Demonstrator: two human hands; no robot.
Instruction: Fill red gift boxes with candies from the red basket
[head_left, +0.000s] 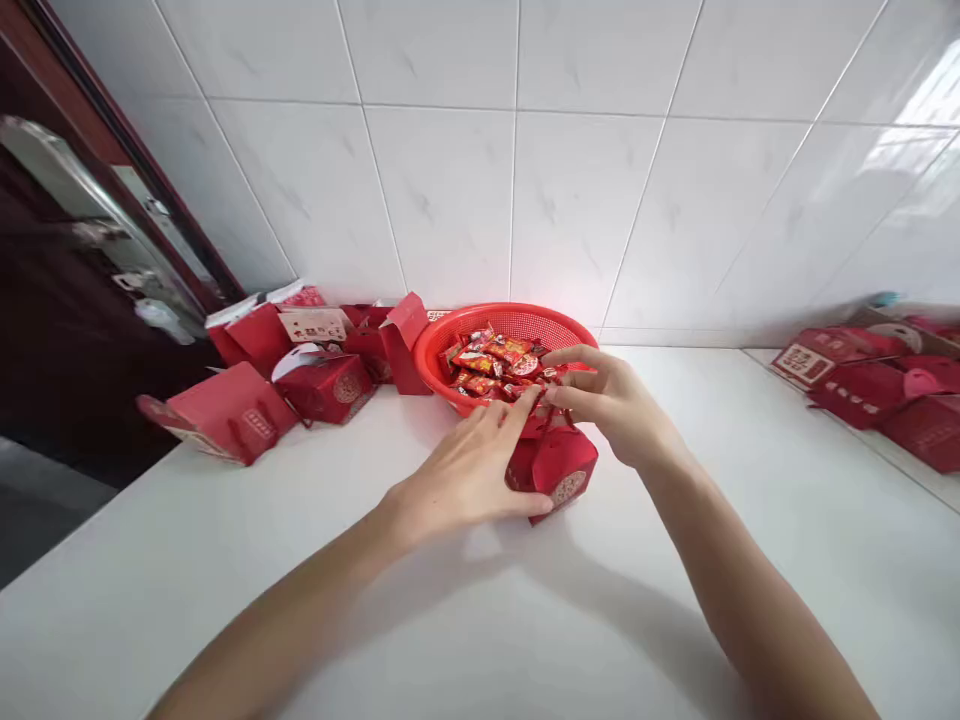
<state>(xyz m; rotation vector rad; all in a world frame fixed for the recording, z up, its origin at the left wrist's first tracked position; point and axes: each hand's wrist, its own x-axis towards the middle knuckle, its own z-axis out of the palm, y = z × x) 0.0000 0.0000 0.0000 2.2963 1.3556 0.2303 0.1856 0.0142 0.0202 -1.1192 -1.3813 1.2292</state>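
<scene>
A small red gift box (564,466) with a round patterned label stands on the white table, in front of a red plastic basket. My left hand (469,472) is around its left side, the thumb on the front and the fingers reaching up to the cord at the top. Thin dark red cord (545,425) rises in a loop from the lid. Between thumb and index finger, my right hand (609,398) pinches the top of this cord, its other fingers curled. The basket (517,315) behind holds several wrapped candies (495,352).
Several red boxes and bags (322,385) crowd the back left, some tipped over. More red boxes (874,372) lie at the far right. A tiled wall (450,200) runs behind the table (360,600). At left stands a dark door (67,300) with a metal handle.
</scene>
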